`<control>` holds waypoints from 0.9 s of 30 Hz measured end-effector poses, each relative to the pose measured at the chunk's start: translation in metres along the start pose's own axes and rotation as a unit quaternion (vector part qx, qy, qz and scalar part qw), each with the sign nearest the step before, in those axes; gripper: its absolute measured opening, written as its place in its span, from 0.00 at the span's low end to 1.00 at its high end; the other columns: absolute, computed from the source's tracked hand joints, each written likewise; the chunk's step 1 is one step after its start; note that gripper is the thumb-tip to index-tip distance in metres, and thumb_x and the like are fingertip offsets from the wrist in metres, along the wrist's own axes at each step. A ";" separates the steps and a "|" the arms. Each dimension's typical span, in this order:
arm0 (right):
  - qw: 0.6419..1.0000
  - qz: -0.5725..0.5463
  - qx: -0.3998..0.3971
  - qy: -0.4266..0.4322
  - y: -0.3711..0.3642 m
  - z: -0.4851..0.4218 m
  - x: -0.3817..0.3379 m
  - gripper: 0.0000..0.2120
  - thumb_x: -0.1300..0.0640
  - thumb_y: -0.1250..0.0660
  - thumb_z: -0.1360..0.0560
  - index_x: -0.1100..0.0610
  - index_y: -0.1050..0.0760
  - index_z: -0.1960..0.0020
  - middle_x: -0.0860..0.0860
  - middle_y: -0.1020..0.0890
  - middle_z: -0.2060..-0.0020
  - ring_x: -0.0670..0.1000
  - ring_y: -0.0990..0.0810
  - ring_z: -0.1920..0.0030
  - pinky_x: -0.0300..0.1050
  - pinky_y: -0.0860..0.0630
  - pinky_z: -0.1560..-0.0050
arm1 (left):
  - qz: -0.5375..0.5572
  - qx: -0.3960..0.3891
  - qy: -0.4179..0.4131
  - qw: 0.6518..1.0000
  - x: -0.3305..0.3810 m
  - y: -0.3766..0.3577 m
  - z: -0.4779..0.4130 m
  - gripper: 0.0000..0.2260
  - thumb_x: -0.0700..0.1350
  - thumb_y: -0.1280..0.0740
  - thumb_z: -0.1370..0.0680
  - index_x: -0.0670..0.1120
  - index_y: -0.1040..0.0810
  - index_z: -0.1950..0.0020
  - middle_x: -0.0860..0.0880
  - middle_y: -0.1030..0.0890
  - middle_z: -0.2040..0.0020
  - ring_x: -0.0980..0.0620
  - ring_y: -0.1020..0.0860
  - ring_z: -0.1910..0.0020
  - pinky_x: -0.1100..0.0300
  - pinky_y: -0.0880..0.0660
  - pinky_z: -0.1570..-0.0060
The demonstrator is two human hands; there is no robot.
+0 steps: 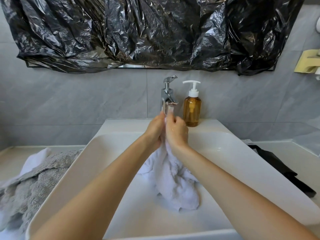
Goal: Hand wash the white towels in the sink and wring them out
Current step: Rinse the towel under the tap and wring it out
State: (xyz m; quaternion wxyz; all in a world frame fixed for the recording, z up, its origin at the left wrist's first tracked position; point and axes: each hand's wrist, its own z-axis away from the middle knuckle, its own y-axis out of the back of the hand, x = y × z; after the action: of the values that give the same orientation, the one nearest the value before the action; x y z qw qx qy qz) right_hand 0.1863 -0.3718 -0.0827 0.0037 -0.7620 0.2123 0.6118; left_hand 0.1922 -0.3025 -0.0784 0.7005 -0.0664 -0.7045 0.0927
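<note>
Left hand (155, 131): fingers curled round the top of the white towel (173, 181), gripping it, pressed against the right hand.
Right hand (176, 132): fingers closed on the same bunched top of the towel, thumb side up, skin wet.
White towel: gathered between both hands just under the spout; the rest hangs below the hands and its lower end lies on the floor of the sink (121, 205).
Faucet (168, 96): chrome, directly beyond the hands, spout just above the fingertips; whether water runs I cannot tell.
Soap bottle (192, 108): amber with a white pump, just beyond and right of the right hand, on the sink's back ledge.
Grey towel (31, 184): heaped on the counter well to the left of the left forearm, with a white cloth (37, 160) lying against it.
Black plastic sheet (147, 32): covers the mirror high above the hands.
Black item (280, 170): on the counter well to the right of the right forearm.
</note>
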 end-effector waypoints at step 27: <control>0.889 -0.084 -0.442 -0.084 0.056 -0.037 0.015 0.29 0.36 0.47 0.22 0.53 0.29 0.30 0.49 0.21 0.37 0.47 0.23 0.37 0.44 0.29 0.36 | -0.161 -0.057 -0.022 0.985 0.028 0.040 0.010 0.13 0.54 0.35 0.20 0.46 0.20 0.44 0.49 0.16 0.51 0.52 0.18 0.50 0.58 0.24 0.44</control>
State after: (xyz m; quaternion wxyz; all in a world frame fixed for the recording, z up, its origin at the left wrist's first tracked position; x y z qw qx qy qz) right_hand 0.2046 -0.4369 -0.0739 -0.2644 -0.6451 -0.1464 0.7018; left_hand 0.1801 -0.2577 -0.0605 0.6858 0.0098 -0.7252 -0.0605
